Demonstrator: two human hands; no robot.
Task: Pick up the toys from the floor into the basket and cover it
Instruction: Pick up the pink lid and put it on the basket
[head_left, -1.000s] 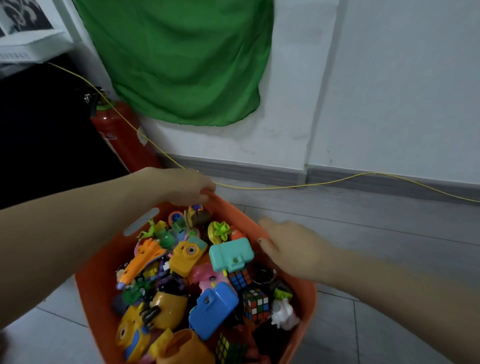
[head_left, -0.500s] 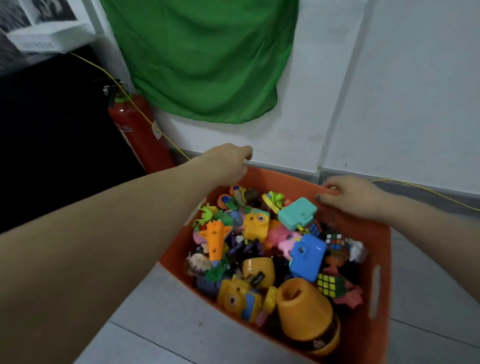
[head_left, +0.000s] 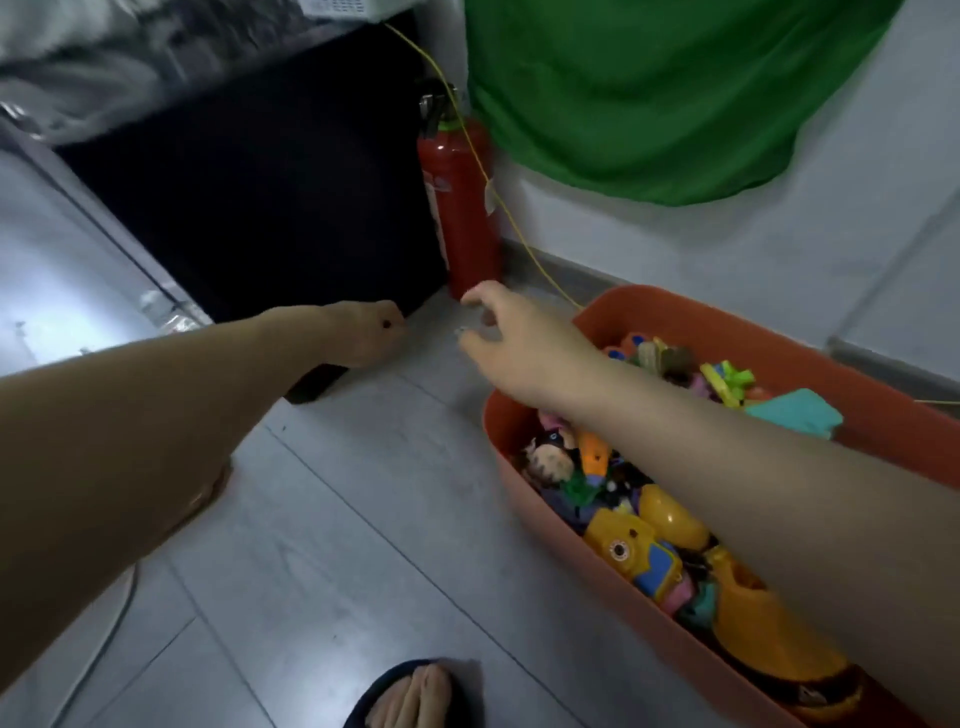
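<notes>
No writing can be read; the white label on the glossy red cylindrical fire extinguisher (head_left: 464, 208) at upper centre is blurred. The smooth orange plastic basket (head_left: 540, 499) at right, uncovered, brims with hard plastic toys (head_left: 631, 540). The left hand (head_left: 363, 332), mid-frame, is clenched on a dark flat object (head_left: 317, 382). The right hand (head_left: 511, 332) hangs just left of the basket, fingers loosely curled, grasping nothing.

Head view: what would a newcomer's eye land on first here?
The orange basket at right, heaped with bright toys and uncovered. Next, both bare arms reaching past it toward the dark corner, left hand curled low near the floor, right hand with loose fingers. Behind them stand a red fire extinguisher and green cloth.
</notes>
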